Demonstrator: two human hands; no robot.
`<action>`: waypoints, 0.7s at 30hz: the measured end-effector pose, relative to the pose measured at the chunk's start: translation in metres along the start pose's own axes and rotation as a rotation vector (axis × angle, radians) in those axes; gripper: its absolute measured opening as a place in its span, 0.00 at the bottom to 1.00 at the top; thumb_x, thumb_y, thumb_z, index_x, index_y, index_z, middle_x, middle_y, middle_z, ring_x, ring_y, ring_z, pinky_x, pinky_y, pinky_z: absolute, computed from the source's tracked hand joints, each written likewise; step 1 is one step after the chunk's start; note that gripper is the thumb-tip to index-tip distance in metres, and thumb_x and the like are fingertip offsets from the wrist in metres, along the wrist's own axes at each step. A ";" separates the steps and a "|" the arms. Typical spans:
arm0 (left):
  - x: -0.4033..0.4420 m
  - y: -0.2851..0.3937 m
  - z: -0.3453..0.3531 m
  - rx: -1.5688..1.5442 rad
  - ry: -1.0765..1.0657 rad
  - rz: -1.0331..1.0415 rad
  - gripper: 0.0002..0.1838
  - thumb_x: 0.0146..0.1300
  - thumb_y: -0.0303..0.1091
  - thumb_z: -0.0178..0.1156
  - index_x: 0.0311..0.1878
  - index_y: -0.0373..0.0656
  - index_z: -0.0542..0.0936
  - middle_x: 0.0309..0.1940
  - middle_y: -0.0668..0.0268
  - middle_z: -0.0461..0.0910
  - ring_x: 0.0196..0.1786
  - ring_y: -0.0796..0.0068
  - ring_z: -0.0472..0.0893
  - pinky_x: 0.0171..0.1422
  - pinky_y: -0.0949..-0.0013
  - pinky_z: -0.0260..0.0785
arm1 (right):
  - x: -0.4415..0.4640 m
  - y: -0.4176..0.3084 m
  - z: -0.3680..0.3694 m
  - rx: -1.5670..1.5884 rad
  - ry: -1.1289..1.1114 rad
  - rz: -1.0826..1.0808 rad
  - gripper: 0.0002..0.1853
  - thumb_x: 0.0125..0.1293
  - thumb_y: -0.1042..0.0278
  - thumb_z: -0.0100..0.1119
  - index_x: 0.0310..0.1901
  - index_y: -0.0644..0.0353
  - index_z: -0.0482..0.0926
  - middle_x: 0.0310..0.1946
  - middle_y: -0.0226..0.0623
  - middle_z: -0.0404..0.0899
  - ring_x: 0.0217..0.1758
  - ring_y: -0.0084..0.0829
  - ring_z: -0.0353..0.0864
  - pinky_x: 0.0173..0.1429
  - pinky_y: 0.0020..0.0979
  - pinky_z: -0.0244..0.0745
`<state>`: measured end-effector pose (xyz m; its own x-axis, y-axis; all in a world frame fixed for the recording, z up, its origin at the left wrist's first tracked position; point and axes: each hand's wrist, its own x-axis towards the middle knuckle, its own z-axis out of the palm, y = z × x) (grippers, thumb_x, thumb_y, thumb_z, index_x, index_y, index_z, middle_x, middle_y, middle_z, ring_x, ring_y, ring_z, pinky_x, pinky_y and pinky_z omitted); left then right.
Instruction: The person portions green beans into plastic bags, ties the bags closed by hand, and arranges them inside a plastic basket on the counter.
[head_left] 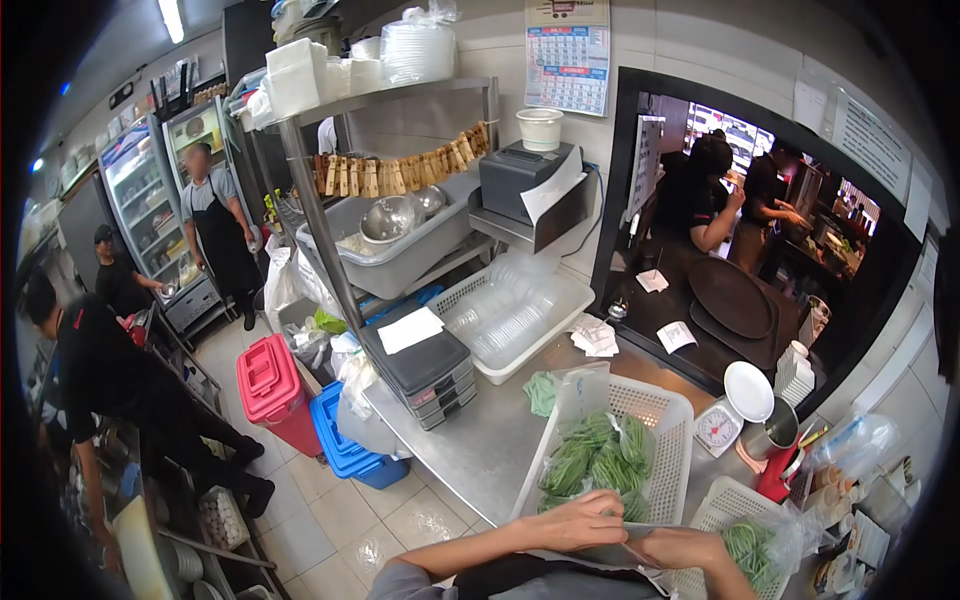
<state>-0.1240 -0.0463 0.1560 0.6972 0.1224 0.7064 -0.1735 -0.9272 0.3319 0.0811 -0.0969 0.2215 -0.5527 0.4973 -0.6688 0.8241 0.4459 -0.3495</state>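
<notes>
My left hand (580, 520) is closed, its fingers pinched on the edge of a clear plastic bag (597, 553) in front of my body. My right hand (682, 548) is closed on the same bag from the other side; the hands hide most of it. Just beyond them, a white perforated basket (672, 410) holds bundles of green beans (597, 452) in clear plastic. To the right, a second white basket (712, 507) contains more green beans (750, 548) beside crumpled clear plastic.
A kitchen scale (717, 428), a metal pot (770, 432) and a green cloth (541, 393) surround the baskets on the steel counter (455, 455). A drawer unit (425, 365) and a basket of clear containers (580, 293) stand farther back. Co-workers occupy the left aisle.
</notes>
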 end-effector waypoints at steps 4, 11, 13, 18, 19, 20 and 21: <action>-0.006 -0.002 -0.017 0.128 -0.144 0.015 0.11 0.51 0.28 0.55 0.39 0.42 0.73 0.31 0.66 0.68 0.42 0.68 0.70 0.49 0.65 0.65 | -0.026 -0.001 -0.013 -0.061 0.365 -0.179 0.15 0.63 0.60 0.52 0.50 0.53 0.75 0.22 0.41 0.76 0.26 0.40 0.78 0.31 0.36 0.72; -0.024 -0.003 -0.019 -0.047 -0.067 -0.237 0.11 0.54 0.23 0.57 0.42 0.38 0.73 0.32 0.60 0.71 0.37 0.62 0.73 0.41 0.64 0.68 | -0.033 0.055 0.013 0.463 0.839 -0.137 0.36 0.48 0.56 0.71 0.59 0.58 0.70 0.46 0.42 0.77 0.51 0.33 0.75 0.53 0.35 0.68; -0.024 0.000 -0.007 -0.109 -0.009 -0.274 0.10 0.55 0.22 0.56 0.42 0.37 0.73 0.34 0.58 0.72 0.39 0.60 0.74 0.42 0.63 0.69 | 0.018 0.064 0.054 0.372 0.881 -0.249 0.42 0.46 0.55 0.72 0.63 0.57 0.64 0.57 0.44 0.69 0.60 0.38 0.68 0.62 0.36 0.63; -0.014 0.001 0.018 -0.254 0.143 -0.352 0.07 0.57 0.23 0.57 0.40 0.36 0.74 0.34 0.57 0.73 0.38 0.58 0.75 0.44 0.66 0.69 | 0.085 0.033 0.090 0.817 0.617 -0.327 0.25 0.57 0.58 0.63 0.52 0.63 0.72 0.48 0.43 0.75 0.53 0.34 0.73 0.58 0.33 0.65; -0.014 -0.001 0.019 -0.280 0.188 -0.380 0.06 0.57 0.23 0.57 0.38 0.35 0.74 0.32 0.57 0.73 0.36 0.58 0.75 0.43 0.66 0.69 | 0.091 0.039 0.092 0.872 0.648 -0.229 0.19 0.60 0.59 0.60 0.48 0.64 0.75 0.43 0.41 0.78 0.48 0.31 0.75 0.53 0.31 0.68; -0.013 -0.004 0.019 -0.322 0.204 -0.419 0.10 0.57 0.26 0.58 0.41 0.36 0.73 0.35 0.57 0.73 0.39 0.59 0.75 0.46 0.66 0.68 | 0.095 0.039 0.094 0.930 0.679 -0.135 0.15 0.62 0.61 0.58 0.44 0.65 0.77 0.38 0.39 0.80 0.43 0.29 0.78 0.49 0.30 0.71; -0.011 -0.008 0.015 -0.361 0.215 -0.461 0.13 0.57 0.29 0.59 0.45 0.37 0.72 0.37 0.56 0.73 0.42 0.59 0.75 0.49 0.65 0.68 | 0.094 0.038 0.093 0.970 0.733 -0.175 0.14 0.63 0.63 0.55 0.43 0.66 0.77 0.35 0.39 0.80 0.40 0.28 0.78 0.47 0.29 0.71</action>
<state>-0.1197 -0.0456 0.1359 0.6068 0.5852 0.5379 -0.1383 -0.5887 0.7964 0.0719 -0.1027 0.0842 -0.3462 0.9267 -0.1460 0.3103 -0.0337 -0.9500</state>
